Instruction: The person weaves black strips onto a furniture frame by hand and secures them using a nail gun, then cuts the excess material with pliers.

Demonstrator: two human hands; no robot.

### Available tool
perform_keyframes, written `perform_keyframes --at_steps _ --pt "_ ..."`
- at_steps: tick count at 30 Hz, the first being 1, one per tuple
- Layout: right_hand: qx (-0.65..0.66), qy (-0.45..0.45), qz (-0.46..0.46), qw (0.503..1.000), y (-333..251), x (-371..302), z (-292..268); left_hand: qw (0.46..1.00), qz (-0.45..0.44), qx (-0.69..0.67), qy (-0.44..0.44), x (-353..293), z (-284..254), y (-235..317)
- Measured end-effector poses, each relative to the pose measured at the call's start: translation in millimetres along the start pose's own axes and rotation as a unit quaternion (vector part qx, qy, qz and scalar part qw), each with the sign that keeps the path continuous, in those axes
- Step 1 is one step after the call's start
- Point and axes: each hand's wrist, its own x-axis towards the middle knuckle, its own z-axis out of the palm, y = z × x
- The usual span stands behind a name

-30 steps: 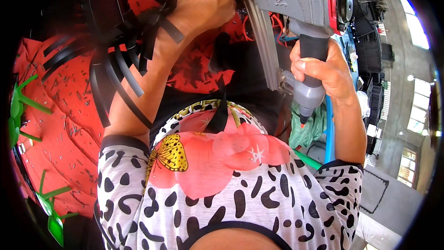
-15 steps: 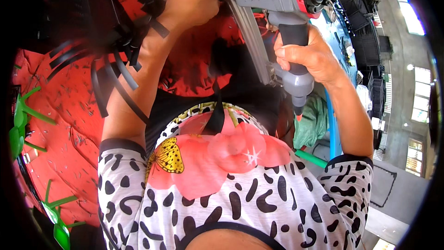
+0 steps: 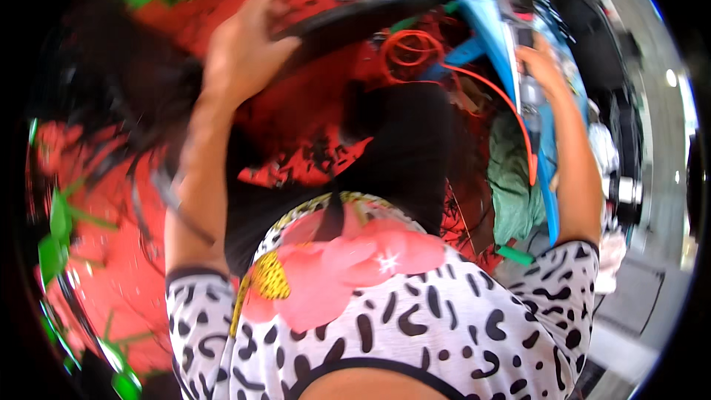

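At the upper right, my right hand point(image 3: 544, 70) is wrapped round the handle of a grey and red pneumatic staple gun point(image 3: 530, 95), held over a blue surface. An orange air hose point(image 3: 489, 78) runs up to the lower end of its handle. My left hand point(image 3: 241, 52) is at the upper left, thumb and fingers spread. Beside it a long, curved black piece point(image 3: 355, 21) stretches across toward the staple gun; blur hides whether the hand touches it. Loose black strips point(image 3: 189, 211) hang by my left forearm from a dark, smeared mass.
Red sheeting point(image 3: 111, 267) strewn with dark scraps covers the floor. Coiled hose lies beyond my knees. A blue table or bench point(image 3: 546, 192) with a green cloth bag point(image 3: 511, 185) beside it is at the right. Green leg-like parts point(image 3: 55, 241) stand at the left.
The staple gun has moved away from my body, up and to the right. My left hand has come away from the gun and spread its fingers. The long black piece now shows.
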Motion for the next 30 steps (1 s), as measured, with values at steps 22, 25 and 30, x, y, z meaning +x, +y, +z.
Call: perform_keyframes --at_steps 22,25,30 --pt "-0.409 0.046 0.224 0.884 283 -50 -160 0.991 -0.108 -0.058 -0.052 44 -63 -65" --pt "-0.414 0.029 0.203 0.887 290 -46 -163 0.991 -0.113 -0.054 -0.046 44 -67 -69" --pt "-0.383 0.004 0.241 0.892 306 -35 -170 0.990 -0.118 -0.053 -0.053 44 -62 -66"
